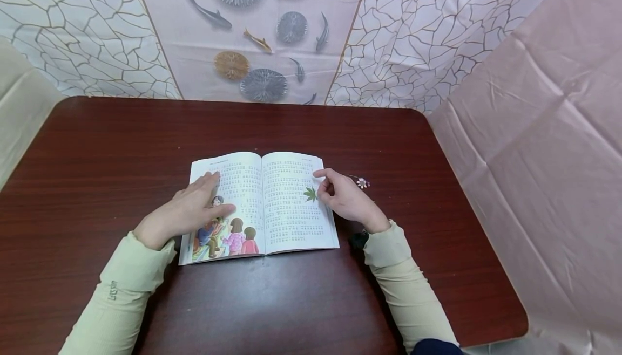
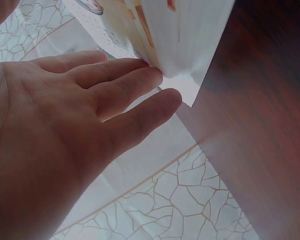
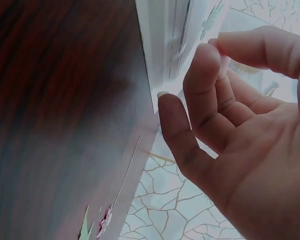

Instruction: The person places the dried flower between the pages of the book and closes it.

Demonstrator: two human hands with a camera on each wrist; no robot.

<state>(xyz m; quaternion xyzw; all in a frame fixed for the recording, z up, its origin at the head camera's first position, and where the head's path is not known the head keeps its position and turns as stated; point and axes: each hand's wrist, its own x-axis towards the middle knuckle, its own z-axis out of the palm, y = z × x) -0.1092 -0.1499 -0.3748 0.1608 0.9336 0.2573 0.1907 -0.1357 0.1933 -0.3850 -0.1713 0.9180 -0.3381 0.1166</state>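
Observation:
An open book (image 1: 291,225) lies on the table, with printed text and, on the left page, a coloured picture of people. My left hand (image 1: 191,206) rests over the left page with fingers and thumb spread; in the left wrist view the fingertips (image 2: 170,97) are at the page edge. A green, several-lobed leaf (image 1: 310,194) is over the right page. My right hand (image 1: 345,196) pinches at its base with thumb and fingertips, while the index finger points across the page. In the right wrist view the leaf (image 3: 211,20) shows just beyond the thumb tip.
A small pink-white flower (image 1: 362,183) on a thin stem lies right of the book, beside another green leaf (image 3: 84,225). A dark object (image 1: 358,239) sits near the right cuff. Patterned cloth (image 1: 413,36) hangs behind the brown table (image 1: 97,139).

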